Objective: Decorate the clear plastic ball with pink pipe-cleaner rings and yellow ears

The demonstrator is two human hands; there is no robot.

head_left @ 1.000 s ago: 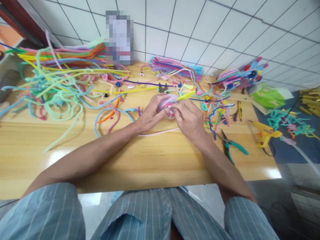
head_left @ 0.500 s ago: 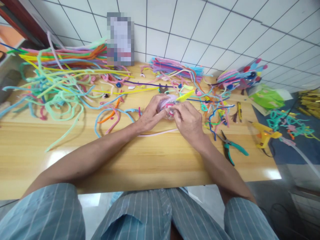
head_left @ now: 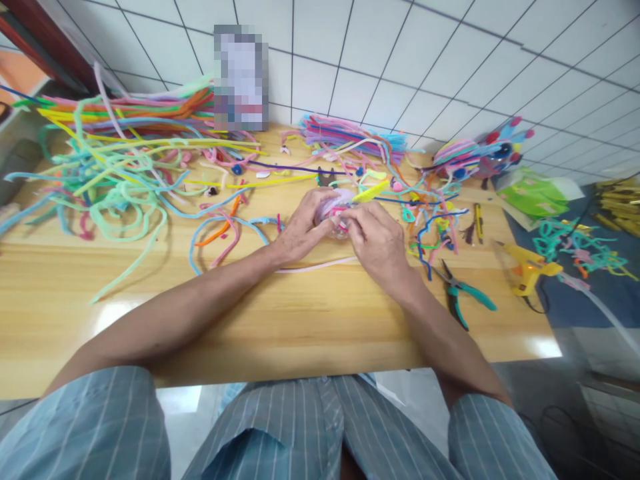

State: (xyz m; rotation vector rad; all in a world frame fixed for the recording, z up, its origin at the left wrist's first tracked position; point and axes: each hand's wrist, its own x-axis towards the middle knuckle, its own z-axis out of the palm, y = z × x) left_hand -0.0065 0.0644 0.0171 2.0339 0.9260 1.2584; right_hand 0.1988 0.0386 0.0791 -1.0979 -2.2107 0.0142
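My left hand (head_left: 307, 227) is closed around the left side of a small pipe-cleaner craft piece (head_left: 336, 207), lilac on top with pink below. From the right, the fingers of my right hand (head_left: 375, 237) pinch its pink part. Both hands hide much of the piece, so its full shape cannot be made out. A yellow fuzzy strip (head_left: 370, 192) sticks out just above my right hand. Under the hands, a pale pink pipe cleaner (head_left: 320, 267) lies on the wooden table (head_left: 280, 327).
Tangled pipe cleaners (head_left: 130, 193) cover the left, with bundles (head_left: 350, 137) along the tiled wall. To the right lie teal-handled pliers (head_left: 463, 293), a yellow glue gun (head_left: 530, 267) with its cord, and a yellow cutter knife (head_left: 479, 223). Loose twisted pieces (head_left: 435, 227) lie beside my right hand.
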